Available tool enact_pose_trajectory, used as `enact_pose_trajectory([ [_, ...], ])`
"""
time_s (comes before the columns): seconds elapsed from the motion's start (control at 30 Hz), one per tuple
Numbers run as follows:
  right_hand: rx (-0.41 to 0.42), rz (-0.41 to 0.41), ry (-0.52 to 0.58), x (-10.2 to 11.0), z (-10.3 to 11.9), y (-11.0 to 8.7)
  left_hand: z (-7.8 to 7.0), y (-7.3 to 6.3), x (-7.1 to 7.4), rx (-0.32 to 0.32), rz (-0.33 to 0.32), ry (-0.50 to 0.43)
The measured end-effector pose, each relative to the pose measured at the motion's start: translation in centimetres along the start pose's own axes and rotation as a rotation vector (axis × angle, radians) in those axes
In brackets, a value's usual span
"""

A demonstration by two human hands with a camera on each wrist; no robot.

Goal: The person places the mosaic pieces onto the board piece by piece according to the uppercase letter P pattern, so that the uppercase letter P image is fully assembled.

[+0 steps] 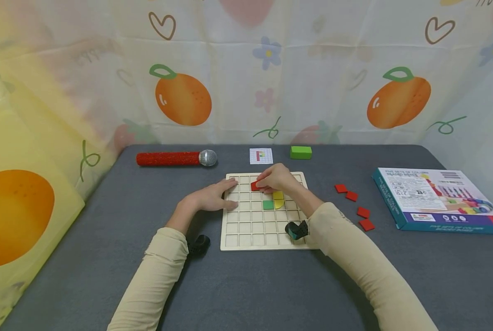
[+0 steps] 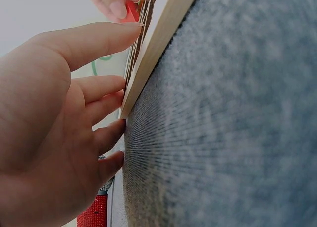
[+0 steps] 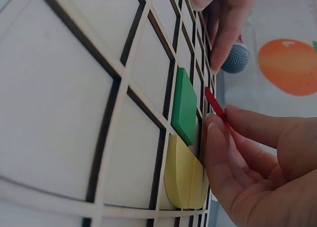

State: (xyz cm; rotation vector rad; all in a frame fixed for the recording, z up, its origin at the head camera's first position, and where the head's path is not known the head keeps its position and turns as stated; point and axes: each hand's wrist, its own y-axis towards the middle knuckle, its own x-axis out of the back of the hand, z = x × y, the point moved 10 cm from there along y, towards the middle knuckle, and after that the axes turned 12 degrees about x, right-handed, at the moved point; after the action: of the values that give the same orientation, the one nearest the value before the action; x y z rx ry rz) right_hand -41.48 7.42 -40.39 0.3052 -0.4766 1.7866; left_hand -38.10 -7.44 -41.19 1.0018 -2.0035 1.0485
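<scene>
A square wooden grid board [image 1: 246, 239] lies on the table. My right hand [image 1: 278, 178] pinches a red square tile [image 3: 214, 102] between thumb and fingers, tilted over the board's upper rows. In the right wrist view, a green square tile [image 3: 184, 108] sits in a cell beside yellow pieces [image 3: 184, 177], one with a rounded edge. At the board's left edge rests my left hand [image 1: 213, 195], its fingers spread and extended; in the left wrist view the thumb lies on top of the frame [image 2: 148, 58] and the fingertips are at its side.
Several red tiles [image 1: 363, 212] lie right of the board, near a flat boxed set [image 1: 441, 197]. Behind the board are a small printed pattern card [image 1: 260, 156] and a green block [image 1: 300, 152]. A red microphone [image 1: 168, 159] lies at the back left.
</scene>
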Motion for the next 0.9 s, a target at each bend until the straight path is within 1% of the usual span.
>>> enact_pose_trajectory([
  [0.3, -0.004, -0.012, -0.033, 0.11, 0.19, -0.04, 0.16, 0.06, 0.06, 0.021, 0.005, 0.005],
  [0.5, 0.015, 0.003, -0.033, 0.04, 0.37, -0.05, 0.16, 0.11, 0.04, 0.026, 0.005, 0.002],
  [0.57, 0.032, 0.020, -0.034, -0.06, 0.35, 0.00, 0.22, 0.19, 0.01, 0.024, 0.002, 0.003],
  [0.67, 0.071, 0.071, -0.028, -0.21, 0.25, 0.07, 0.34, 0.36, -0.05, 0.020, -0.001, 0.004],
  [0.77, 0.117, 0.123, 0.009, -0.12, 0.15, 0.04, 0.37, 0.40, -0.08, 0.011, -0.004, 0.003],
  [0.9, 0.171, 0.141, 0.059, 0.77, 0.26, -0.40, 0.32, 0.28, -0.02, 0.007, -0.008, 0.005],
])
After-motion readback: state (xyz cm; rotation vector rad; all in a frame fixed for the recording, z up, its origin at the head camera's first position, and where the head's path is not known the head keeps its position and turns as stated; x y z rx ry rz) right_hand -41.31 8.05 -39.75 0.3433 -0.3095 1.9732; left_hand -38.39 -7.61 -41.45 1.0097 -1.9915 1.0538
